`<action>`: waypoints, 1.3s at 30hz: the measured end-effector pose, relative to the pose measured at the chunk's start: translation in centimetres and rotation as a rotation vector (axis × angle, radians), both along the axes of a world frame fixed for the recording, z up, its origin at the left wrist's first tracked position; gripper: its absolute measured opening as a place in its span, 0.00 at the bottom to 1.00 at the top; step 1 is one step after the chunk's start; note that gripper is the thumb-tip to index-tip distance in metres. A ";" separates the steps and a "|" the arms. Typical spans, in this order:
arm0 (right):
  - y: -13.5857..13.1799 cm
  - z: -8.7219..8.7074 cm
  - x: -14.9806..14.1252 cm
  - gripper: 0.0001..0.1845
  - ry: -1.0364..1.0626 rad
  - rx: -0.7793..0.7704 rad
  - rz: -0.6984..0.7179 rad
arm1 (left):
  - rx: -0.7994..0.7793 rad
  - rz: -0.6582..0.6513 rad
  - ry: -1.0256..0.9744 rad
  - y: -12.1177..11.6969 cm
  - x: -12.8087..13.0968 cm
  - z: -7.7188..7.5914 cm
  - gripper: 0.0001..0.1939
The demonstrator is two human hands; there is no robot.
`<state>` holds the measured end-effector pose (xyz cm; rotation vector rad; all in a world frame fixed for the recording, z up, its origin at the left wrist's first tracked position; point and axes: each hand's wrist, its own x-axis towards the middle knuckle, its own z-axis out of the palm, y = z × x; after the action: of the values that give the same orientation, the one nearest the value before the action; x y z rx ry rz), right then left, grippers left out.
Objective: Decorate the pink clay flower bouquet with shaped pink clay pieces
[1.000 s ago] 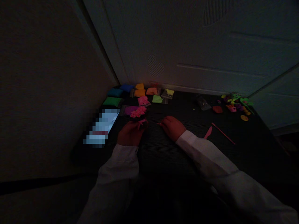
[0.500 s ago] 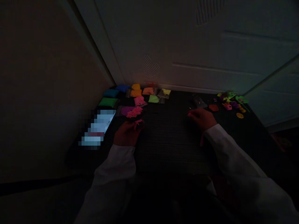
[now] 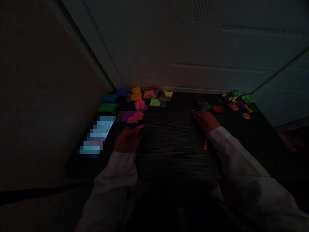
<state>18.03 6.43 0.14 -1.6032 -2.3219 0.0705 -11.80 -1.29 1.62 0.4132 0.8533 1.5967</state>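
Observation:
The room is dim. My left hand (image 3: 126, 140) is closed around a small pink clay bouquet, with a cluster of pink blossoms (image 3: 135, 118) above the fingers and a pink bow (image 3: 140, 129) beside the thumb. My right hand (image 3: 206, 121) is low over the right half of the black table, its fingertips pinched together. What lies between them is too small and dark to make out. Below the right wrist a pink strip (image 3: 205, 143) shows, partly hidden by the sleeve. A clear bag (image 3: 202, 102) and a flat red-orange clay piece (image 3: 218, 109) lie just beyond that hand.
Several packets of coloured clay, including a green packet (image 3: 107, 108), an orange packet (image 3: 136, 97) and a pink packet (image 3: 140, 105), line the back left. A lit phone (image 3: 98, 133) lies at the left edge. Colourful clay shapes (image 3: 238, 101) cluster back right, before a white panel (image 3: 193, 77).
The whole view has shifted slightly, so most things appear a little further left. Both hands keep nearly the same places and grips; the pink strip under my right wrist shows more clearly.

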 end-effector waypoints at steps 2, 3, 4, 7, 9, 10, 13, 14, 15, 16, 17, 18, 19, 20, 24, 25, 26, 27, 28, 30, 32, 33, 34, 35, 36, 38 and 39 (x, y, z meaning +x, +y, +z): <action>-0.2 0.3 0.2 0.19 -0.007 0.001 0.000 | 0.004 -0.002 0.008 0.0 0.0 0.0 0.06; -0.3 0.5 0.4 0.20 -0.014 0.006 -0.005 | 0.003 -0.007 0.012 0.0 0.0 0.0 0.06; -0.6 0.8 0.7 0.21 -0.026 0.014 -0.017 | -0.002 -0.012 0.016 0.0 0.1 0.0 0.05; -2.4 1.9 1.3 0.18 -0.098 0.028 -0.079 | -0.023 -0.018 0.015 0.2 0.0 -0.1 0.05; -4.3 2.4 1.6 0.15 -0.156 -0.010 -0.098 | -0.028 -0.019 0.007 0.2 0.0 -0.1 0.05; -5.3 2.4 1.7 0.14 -0.173 -0.028 -0.102 | -0.026 -0.025 0.003 0.2 0.0 -0.1 0.05; -7.8 1.8 2.0 0.13 -0.216 -0.060 -0.068 | -0.011 -0.071 0.004 0.2 0.2 -0.2 0.05; -8.2 1.5 2.2 0.13 -0.222 -0.052 -0.069 | -0.006 -0.084 0.006 0.2 0.4 -0.2 0.05; -8.4 1.2 2.5 0.13 -0.223 -0.044 -0.073 | 0.000 -0.096 0.010 0.2 0.6 -0.3 0.06; -8.4 0.9 2.9 0.13 -0.220 -0.037 -0.078 | 0.005 -0.111 0.017 0.2 0.8 -0.3 0.05; -8.2 0.7 3.3 0.13 -0.213 -0.035 -0.079 | 0.014 -0.121 0.025 0.3 1.2 -0.3 0.05; -8.0 0.7 3.7 0.13 -0.201 -0.032 -0.082 | 0.019 -0.139 0.033 0.3 1.6 -0.3 0.05; -7.7 0.8 4.0 0.13 -0.181 -0.025 -0.086 | 0.022 -0.160 0.040 0.3 2.0 -0.2 0.05; -7.5 1.1 4.1 0.13 -0.148 -0.015 -0.089 | 0.027 -0.180 0.045 0.3 2.6 -0.1 0.04; -7.8 3.5 2.1 0.14 0.173 -0.022 0.018 | 0.025 -0.277 0.039 0.5 5.6 1.1 0.07; -8.1 4.2 1.0 0.15 0.295 -0.031 0.055 | 0.038 -0.284 0.031 0.7 6.4 1.5 0.07; -8.4 4.8 -0.1 0.16 0.399 -0.058 0.093 | 0.047 -0.310 0.023 0.8 7.2 1.8 0.08; -8.6 5.3 -1.2 0.18 0.489 -0.101 0.133 | 0.062 -0.332 0.015 1.0 8.0 2.1 0.08; -8.8 5.5 -2.3 0.20 0.571 -0.143 0.158 | 0.077 -0.352 0.007 1.2 8.7 2.3 0.08; -8.7 5.5 -4.0 0.23 0.723 -0.211 0.198 | 0.114 -0.386 -0.006 1.6 9.7 2.5 0.08; -8.3 4.9 -4.8 0.23 0.896 -0.266 0.204 | 0.133 -0.405 -0.014 2.0 10.3 2.4 0.07; -8.1 4.5 -5.0 0.22 0.976 -0.300 0.196 | 0.131 -0.412 -0.014 2.2 10.4 2.3 0.07; -7.8 4.0 -5.1 0.19 1.042 -0.339 0.181 | 0.120 -0.417 -0.011 2.3 10.5 2.1 0.07; -7.6 3.6 -5.1 0.17 1.089 -0.380 0.162 | 0.101 -0.425 -0.002 2.3 10.6 1.9 0.07; -7.4 3.3 -5.0 0.14 1.118 -0.418 0.141 | 0.081 -0.432 0.007 2.4 10.6 1.8 0.07; -7.2 2.9 -5.0 0.12 1.142 -0.469 0.104 | 0.050 -0.445 0.020 2.2 10.7 1.5 0.07; -7.1 2.7 -5.0 0.11 1.154 -0.485 0.089 | 0.033 -0.452 0.024 2.2 10.7 1.4 0.08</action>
<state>13.05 -0.67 2.89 -1.1003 -1.4647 1.2763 -1.08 0.86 3.02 0.6033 0.6919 1.1895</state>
